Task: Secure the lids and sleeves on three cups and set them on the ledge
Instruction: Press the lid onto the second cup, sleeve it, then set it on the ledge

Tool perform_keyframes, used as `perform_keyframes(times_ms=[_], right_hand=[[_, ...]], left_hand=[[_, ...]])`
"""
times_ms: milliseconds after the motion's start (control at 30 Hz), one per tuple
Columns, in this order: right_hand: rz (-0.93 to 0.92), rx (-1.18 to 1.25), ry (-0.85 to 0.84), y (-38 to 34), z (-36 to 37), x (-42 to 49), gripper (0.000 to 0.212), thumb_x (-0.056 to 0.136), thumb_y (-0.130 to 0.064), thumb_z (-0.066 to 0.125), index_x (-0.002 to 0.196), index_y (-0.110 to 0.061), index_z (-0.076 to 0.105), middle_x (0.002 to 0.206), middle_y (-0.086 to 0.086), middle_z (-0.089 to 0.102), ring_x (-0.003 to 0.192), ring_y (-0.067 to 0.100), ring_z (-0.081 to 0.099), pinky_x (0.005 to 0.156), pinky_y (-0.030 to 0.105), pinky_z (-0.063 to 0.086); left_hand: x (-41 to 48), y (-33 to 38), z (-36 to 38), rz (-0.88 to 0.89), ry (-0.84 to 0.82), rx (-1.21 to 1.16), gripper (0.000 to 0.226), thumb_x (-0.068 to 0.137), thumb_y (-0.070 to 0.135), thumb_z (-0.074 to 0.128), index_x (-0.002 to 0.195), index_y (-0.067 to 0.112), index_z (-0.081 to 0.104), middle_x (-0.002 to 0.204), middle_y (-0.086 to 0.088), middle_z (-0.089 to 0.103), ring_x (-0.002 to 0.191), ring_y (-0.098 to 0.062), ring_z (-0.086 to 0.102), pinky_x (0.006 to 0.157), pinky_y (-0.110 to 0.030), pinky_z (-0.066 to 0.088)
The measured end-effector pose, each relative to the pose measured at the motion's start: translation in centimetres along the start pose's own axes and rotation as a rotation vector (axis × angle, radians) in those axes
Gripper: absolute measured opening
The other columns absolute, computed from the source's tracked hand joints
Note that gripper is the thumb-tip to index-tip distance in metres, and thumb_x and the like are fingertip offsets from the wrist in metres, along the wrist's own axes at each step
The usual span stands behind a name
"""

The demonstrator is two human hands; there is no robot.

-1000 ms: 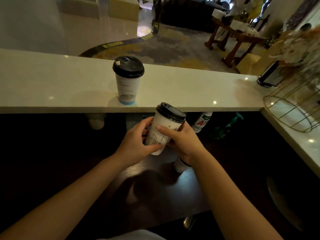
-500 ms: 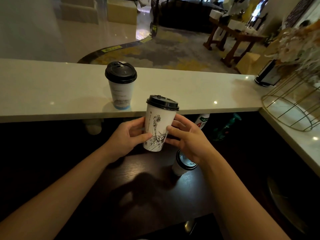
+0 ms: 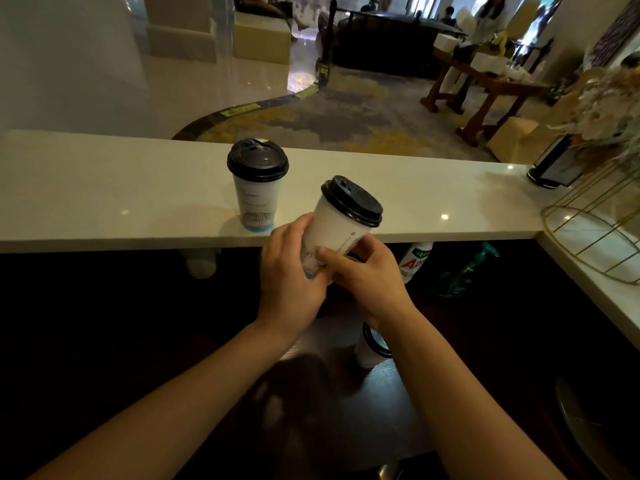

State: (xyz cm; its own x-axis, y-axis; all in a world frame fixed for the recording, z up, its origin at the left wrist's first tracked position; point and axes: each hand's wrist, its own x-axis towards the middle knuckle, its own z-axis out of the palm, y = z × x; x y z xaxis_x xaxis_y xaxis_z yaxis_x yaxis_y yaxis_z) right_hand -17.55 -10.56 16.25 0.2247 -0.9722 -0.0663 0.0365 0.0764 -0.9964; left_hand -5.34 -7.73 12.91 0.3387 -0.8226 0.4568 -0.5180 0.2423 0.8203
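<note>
Fingers (image 3: 293, 229) round base of tilted cup (image 3: 337, 227) (lid (image 3: 353, 202) on)

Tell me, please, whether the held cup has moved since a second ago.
Yes, the held cup rose: its lid, earlier at the ledge edge, now overlaps its top.

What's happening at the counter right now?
A person grips a tilted cup, lid on, with the left hand and right hand around its lower half, at the near edge of the ledge. Another cup, lidded, stands upright on the ledge. A third cup sits on the dark counter below, partly hidden behind the right wrist.
</note>
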Motion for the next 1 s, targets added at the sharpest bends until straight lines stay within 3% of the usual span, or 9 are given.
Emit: perform_keyframes(times_ms=[200,300,467,567,700,867,1000], right_hand=[[-0.001,0.043,0.06,-0.5,-1.3,2.9,0.059,0.077,-0.014,0.085,0.129,-0.016,0.058,0.12,0.011,0.073,0.108,0.029,0.073,0.093,0.052,0.059],[-0.013,-0.003,0.039,-1.0,-2.4,4.6,0.059,0.073,-0.017,0.086,0.127,-0.02,0.063,0.128,0.01,0.067,0.109,0.032,0.072,0.092,0.053,0.059],[-0.02,-0.045,0.017,-1.1,-4.1,7.8,0.048,0.086,-0.008,0.077,0.131,-0.015,0.06,0.127,0.008,0.069,0.108,0.024,0.073,0.091,0.045,0.061],[0.007,-0.049,-0.024,-0.5,-5.5,9.9,0.044,0.091,-0.011,0.072,0.132,-0.018,0.055,0.134,0.005,0.066,0.117,0.021,0.068,0.089,0.034,0.06],[0.005,-0.112,-0.083,0.9,-6.7,12.6,0.042,0.095,-0.009,0.066,0.134,-0.021,0.056,0.137,-0.002,0.063,0.124,0.02,0.063,0.102,0.041,0.055],[-0.002,-0.132,-0.113,2.0,-7.7,14.9,0.041,0.097,-0.007,0.064,0.136,-0.015,0.056,0.136,0.002,0.065,0.124,0.023,0.064,0.103,0.047,0.054],[-0.046,-0.195,-0.169,2.0,-8.5,15.5,0.041,0.099,-0.004,0.059,0.139,-0.012,0.056,0.133,0.0,0.067,0.122,0.014,0.065,0.1,0.034,0.056]], left_hand=[[2.1,-0.4,0.9,-0.037,-0.109,-0.083,0.077,0.074,0.02,0.078,0.14,0.036,0.041,0.126,0.004,0.062,0.108,-0.022,0.062,0.083,-0.046,0.057],[3.7,-0.5,1.4,-0.1,-0.137,-0.139,0.079,0.076,0.017,0.079,0.142,0.037,0.041,0.125,0.002,0.065,0.101,-0.016,0.067,0.081,-0.04,0.06],[5.5,-1.0,3.4,-0.117,-0.116,-0.166,0.082,0.076,0.008,0.079,0.145,0.03,0.042,0.142,0.007,0.053,0.118,-0.012,0.058,0.087,-0.026,0.057],[6.5,-1.9,4.9,-0.166,-0.101,-0.182,0.078,0.08,0.007,0.076,0.145,0.03,0.042,0.14,0.003,0.054,0.111,-0.011,0.063,0.083,-0.017,0.055],[7.7,-2.5,6.8,-0.257,-0.094,-0.212,0.08,0.082,0.006,0.074,0.147,0.035,0.036,0.138,-0.001,0.057,0.102,-0.006,0.065,0.079,-0.012,0.054],[9.2,-3.5,8.6,-0.252,-0.008,-0.118,0.075,0.08,0.009,0.076,0.142,0.033,0.041,0.135,0.0,0.06,0.112,-0.011,0.061,0.086,-0.023,0.056],[9.8,-4.1,9.5,-0.274,-0.013,-0.107,0.078,0.077,0.008,0.079,0.144,0.023,0.042,0.127,-0.005,0.056,0.114,-0.009,0.058,0.092,-0.018,0.053]])
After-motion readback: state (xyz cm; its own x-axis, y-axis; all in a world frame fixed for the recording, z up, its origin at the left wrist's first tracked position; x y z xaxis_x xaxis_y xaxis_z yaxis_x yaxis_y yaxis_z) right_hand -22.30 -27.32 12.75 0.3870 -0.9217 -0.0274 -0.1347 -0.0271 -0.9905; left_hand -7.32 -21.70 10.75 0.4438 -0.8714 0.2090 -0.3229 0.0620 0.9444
